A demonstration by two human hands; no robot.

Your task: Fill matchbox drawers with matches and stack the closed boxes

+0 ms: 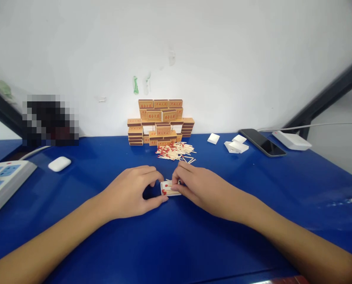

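A small white matchbox tray lies on the blue table, with several red-tipped matches inside. My left hand is curved round the tray's left end, thumb at the near side and fingers at the far side. Over the tray's right part, my right hand has its thumb and fingertips pinched together on a match, whose red head points left. The right fingers hide the tray's right end. Just beyond my hands lies a loose pile of matches.
Orange matchboxes are stacked against the wall behind the pile. White folded pieces, a phone and a white box lie at the right. A white earbud case and a power strip are at the left.
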